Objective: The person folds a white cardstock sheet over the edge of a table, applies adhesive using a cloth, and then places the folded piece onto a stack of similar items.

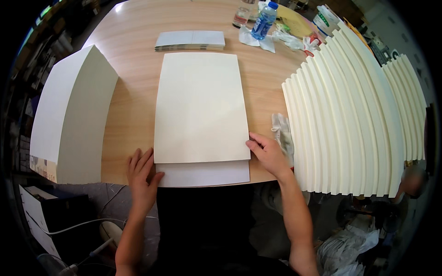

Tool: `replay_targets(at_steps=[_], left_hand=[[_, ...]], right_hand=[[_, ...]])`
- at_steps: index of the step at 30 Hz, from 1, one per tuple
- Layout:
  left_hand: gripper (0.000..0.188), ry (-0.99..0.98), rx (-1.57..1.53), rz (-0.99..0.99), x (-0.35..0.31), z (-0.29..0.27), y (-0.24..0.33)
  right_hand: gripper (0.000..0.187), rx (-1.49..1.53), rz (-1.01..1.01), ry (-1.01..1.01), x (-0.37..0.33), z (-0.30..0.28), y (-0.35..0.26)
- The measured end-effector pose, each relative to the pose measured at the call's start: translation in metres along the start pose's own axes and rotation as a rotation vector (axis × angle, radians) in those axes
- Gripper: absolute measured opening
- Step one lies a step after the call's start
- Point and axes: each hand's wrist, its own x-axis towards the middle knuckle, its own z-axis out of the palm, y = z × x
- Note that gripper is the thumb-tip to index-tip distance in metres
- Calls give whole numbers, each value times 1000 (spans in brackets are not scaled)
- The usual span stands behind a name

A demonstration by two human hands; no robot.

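Note:
A large cream sheet of board or thick paper [200,108] lies in front of me. A white sheet [202,174] sticks out below its near edge, close to the table's front. My left hand [142,177] rests at the left side with its fingers stretched out on the table, the thumb touching the white sheet's left edge. At the cream sheet's right edge, my right hand [268,154] has its thumb on the rim and its index finger alongside; the other fingers are partly hidden.
A tall white stack [69,110] stands left; cream stacks in staggered layers [343,119] fill the right, beside a white glove [282,133]. Behind the sheets lies a small pile of folded cards [189,39]. Farther back are a blue-capped bottle [264,22], tissue and a white tub [325,20].

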Motion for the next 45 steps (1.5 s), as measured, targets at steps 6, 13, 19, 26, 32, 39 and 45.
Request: replay_targets(at_steps=[6,13,19,26,32,39,45], left_hand=[[57,-29,1,-28,1,-4,5],[57,-22,27,-12,0,-3,3],[59,-22,47,8,1,-3,4],[56,-10,66,22,-3,-5,4],[56,19,36,60,-1,-5,7],[35,-174,-57,443,20,8,65],[27,-300,-41,573,31,34,76]], right_hand=[[37,-152,-135,108,-6,7,7],[33,-276,-249,179,-6,14,8],[28,-422,-313,242,-9,20,11],[26,-292,-59,74,-16,6,-1],[29,-403,-265,208,-28,18,7],[31,75,45,263,-36,14,14],[25,287,-64,324,-48,19,36]])
